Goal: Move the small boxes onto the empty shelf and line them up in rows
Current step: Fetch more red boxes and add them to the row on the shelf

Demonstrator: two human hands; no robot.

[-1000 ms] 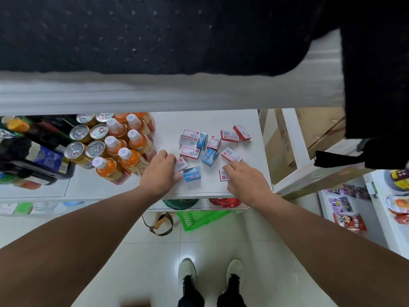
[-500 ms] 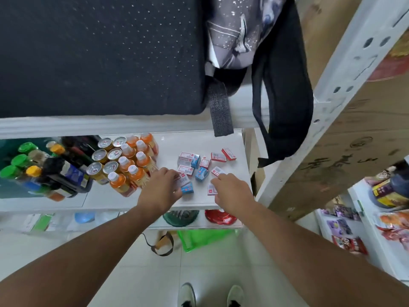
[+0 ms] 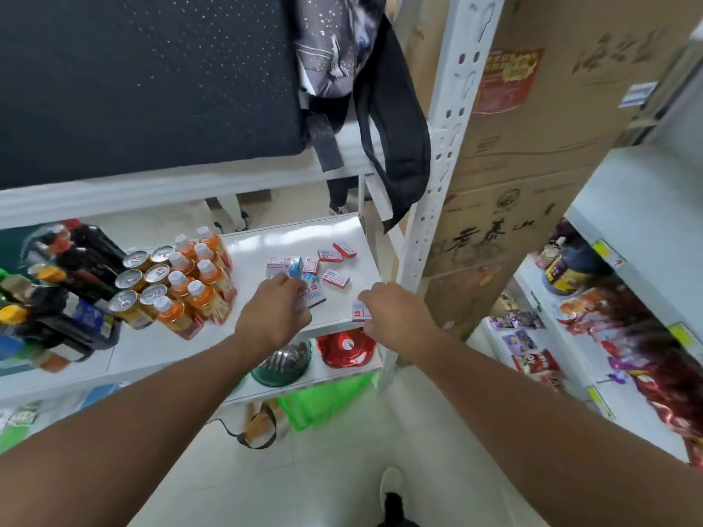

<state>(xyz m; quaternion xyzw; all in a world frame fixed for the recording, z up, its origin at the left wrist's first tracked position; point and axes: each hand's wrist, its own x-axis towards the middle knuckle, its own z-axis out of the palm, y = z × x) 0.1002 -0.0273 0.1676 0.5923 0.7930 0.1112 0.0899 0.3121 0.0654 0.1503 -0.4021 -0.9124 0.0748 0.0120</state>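
Note:
Several small red-and-white and blue boxes [image 3: 330, 256] lie scattered on the white shelf [image 3: 365, 241] in the middle of the head view. My left hand [image 3: 274, 311] is closed over a red-and-white box [image 3: 315, 296] at the near edge of the pile, with its fingers curled down. My right hand [image 3: 395, 311] holds another small red-and-white box [image 3: 360, 311] at the shelf's front right edge, pinched in its fingertips. A blue box [image 3: 295, 266] stands just behind my left hand.
Orange drink bottles [image 3: 198, 287] and cans [image 3: 142, 277] crowd the shelf's left part, dark bottles [image 3: 57, 298] beyond them. A black backpack [image 3: 380, 108] hangs above. A white upright post [image 3: 437, 165] and cardboard cartons [image 3: 532, 165] stand to the right. A snack rack [image 3: 608, 317] is at far right.
The view has tilted up and to the right. My right hand has taken hold of a box and drawn it to the shelf's front right edge; my left hand stays over the near boxes.

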